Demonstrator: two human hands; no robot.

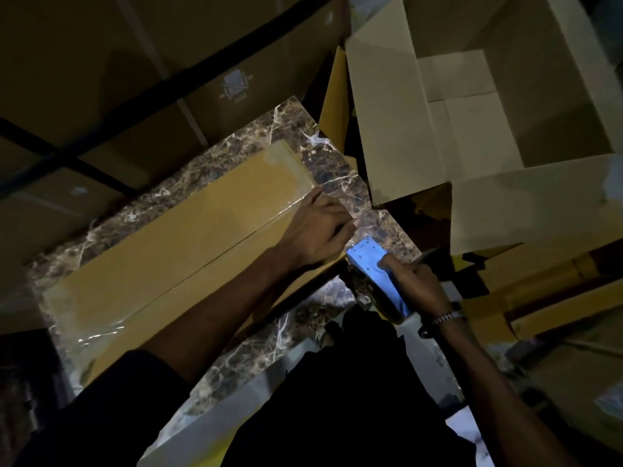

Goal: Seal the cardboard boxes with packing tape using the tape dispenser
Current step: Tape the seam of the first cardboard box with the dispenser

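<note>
A long flat brown cardboard box (175, 251) lies on a dark marble tabletop (340, 166). Clear tape runs along its centre seam and wraps over its near-left end. My left hand (317, 227) rests on the box's right end, fingers curled over the tape at the edge. My right hand (416, 281) grips the handle of a blue tape dispenser (369, 264), which sits just off the box's right end, right beside my left hand. A shiny strip of tape stretches from the dispenser toward the box edge.
A large open cardboard box (478, 106) stands at the upper right with its flaps spread. Stacked closed cartons (135, 72) fill the upper left. More flattened cardboard (553, 298) lies at the right. The scene is dim.
</note>
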